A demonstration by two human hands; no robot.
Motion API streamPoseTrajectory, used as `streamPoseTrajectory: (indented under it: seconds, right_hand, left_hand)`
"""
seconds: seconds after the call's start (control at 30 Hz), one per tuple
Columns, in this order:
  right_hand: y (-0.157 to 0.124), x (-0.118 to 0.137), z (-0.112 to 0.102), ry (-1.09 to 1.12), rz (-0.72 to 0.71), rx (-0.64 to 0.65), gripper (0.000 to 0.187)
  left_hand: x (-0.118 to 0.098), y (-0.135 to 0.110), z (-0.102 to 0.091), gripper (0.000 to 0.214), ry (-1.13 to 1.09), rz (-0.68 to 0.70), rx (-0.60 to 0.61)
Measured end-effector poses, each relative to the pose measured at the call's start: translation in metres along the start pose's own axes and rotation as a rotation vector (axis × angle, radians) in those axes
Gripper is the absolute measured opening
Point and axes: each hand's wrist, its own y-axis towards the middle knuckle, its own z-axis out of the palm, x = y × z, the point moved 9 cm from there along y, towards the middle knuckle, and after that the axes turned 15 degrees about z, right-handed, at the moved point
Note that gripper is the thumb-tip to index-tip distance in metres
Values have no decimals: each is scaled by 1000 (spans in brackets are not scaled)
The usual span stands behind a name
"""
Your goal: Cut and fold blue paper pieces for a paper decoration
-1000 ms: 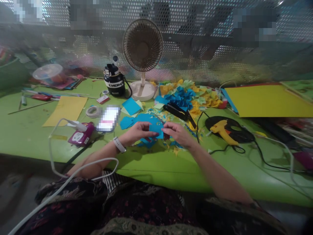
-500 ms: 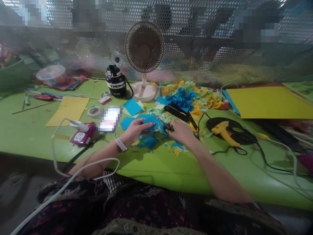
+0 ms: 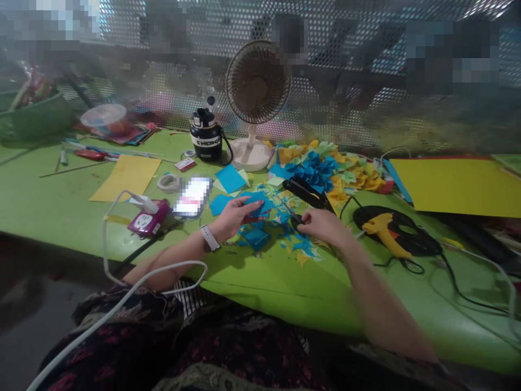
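Observation:
My left hand [image 3: 236, 216] pinches a piece of blue paper [image 3: 260, 202] between thumb and fingers above the green table. Dark-handled scissors [image 3: 296, 218] are in my right hand [image 3: 323, 227], their blades pointing up and left, a little apart from the paper's right edge. Under and around both hands lie blue, yellow and pale green paper scraps [image 3: 305, 247]. A folded-looking blue piece [image 3: 256, 238] rests just below my left hand. Behind it is a small stack of blue and pale green squares [image 3: 230, 179].
A black stapler-like tool [image 3: 305, 191] and a heap of crumpled paper pieces [image 3: 317, 169] lie behind my right hand. To the right is a yellow glue gun [image 3: 385, 233] with its cable. A phone [image 3: 193, 196], purple socket block [image 3: 150, 218], fan [image 3: 259, 89] and black bottle [image 3: 205, 136] stand around.
The view has shifted, so the table's things sit further right. My right hand and the scissors have drawn back to the right from the blue paper, which stays in my left hand.

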Motion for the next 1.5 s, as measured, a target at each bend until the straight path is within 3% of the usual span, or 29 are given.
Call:
streamPoseTrajectory:
  seconds: [0.13, 0.33, 0.5, 0.73, 0.97, 1.5]
  right_hand:
    - [9, -11, -3, 355, -3, 11, 18]
    - [-6, 5, -17, 757, -136, -107, 32]
    - [-26, 22, -27, 568, -161, -248, 36]
    - [-37, 35, -25, 358, -191, -286, 39]
    - [-41, 36, -24, 310, -215, -370, 37]
    - [-43, 39, -23, 280, -230, -356, 29]
  left_hand:
    - [0, 3, -2, 24, -35, 16, -29]
    - [-3, 6, -5, 23, -94, 60, -69]
    - [-6, 7, -7, 21, -108, 85, -92]
    - [-7, 8, -8, 22, -111, 103, -96]
    - [-6, 7, -4, 24, -107, 89, -67]
    - [-2, 6, -2, 30, -72, 79, -15]
